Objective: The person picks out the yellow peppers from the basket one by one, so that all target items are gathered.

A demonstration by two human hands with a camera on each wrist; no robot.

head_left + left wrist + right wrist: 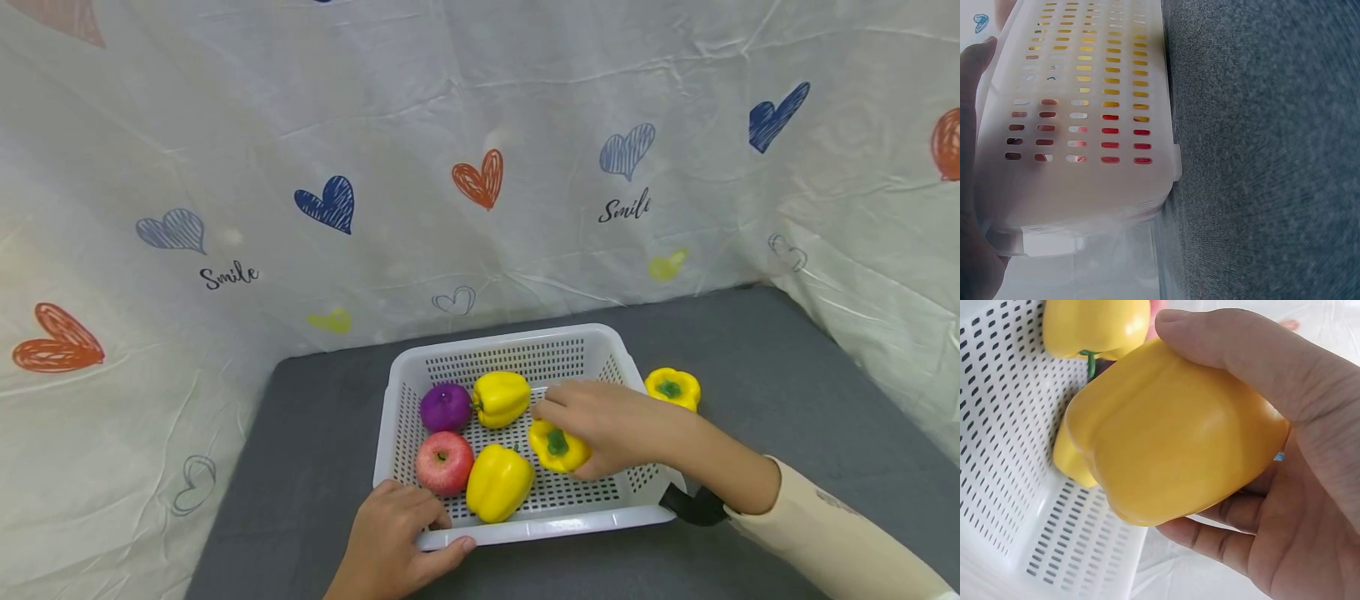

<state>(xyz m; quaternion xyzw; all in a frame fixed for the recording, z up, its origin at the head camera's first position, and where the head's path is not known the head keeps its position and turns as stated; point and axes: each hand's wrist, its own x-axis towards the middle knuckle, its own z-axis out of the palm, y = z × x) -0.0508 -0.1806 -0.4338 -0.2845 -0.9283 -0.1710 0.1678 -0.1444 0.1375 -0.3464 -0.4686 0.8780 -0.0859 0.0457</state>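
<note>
My right hand [611,421] grips a yellow bell pepper [1179,431] over the right part of a white plastic basket [555,529]; thumb and fingers lie on opposite sides of it in the right wrist view. With fingers over the rim and thumb along the outside, my left hand [401,533] holds the basket's near left corner. Inside the basket sit a purple round fruit or vegetable [446,407], a red apple [445,463] and two more yellow peppers, one at the back [502,399] and one at the front [500,483].
Another yellow bell pepper [673,388] stands on the grey cloth-covered table [315,450], just outside the basket's right side. Behind the table hangs a pale curtain [390,242] printed with hearts. A dark strap [693,505] wraps the right wrist.
</note>
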